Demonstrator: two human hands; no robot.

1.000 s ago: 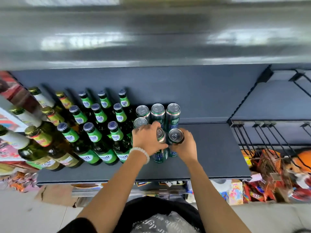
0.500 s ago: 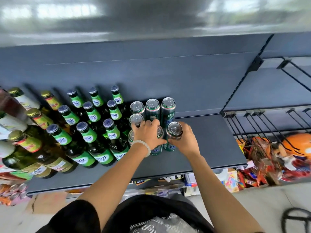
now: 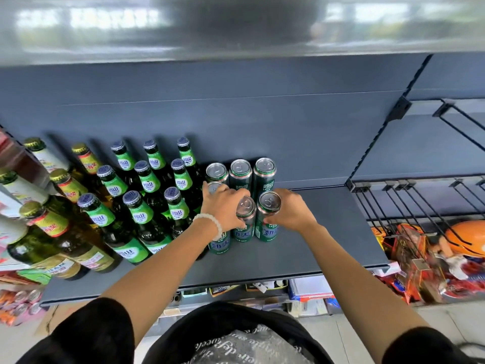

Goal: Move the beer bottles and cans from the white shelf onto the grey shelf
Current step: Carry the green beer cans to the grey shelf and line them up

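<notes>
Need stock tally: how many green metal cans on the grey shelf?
7 green metal cans: three at back, one beside left hand, three in front; others may be hidden.

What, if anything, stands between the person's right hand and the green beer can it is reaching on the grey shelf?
Nothing visible: the right hand already grips the front green beer can, which stands upright on the grey metal shelf.
</notes>
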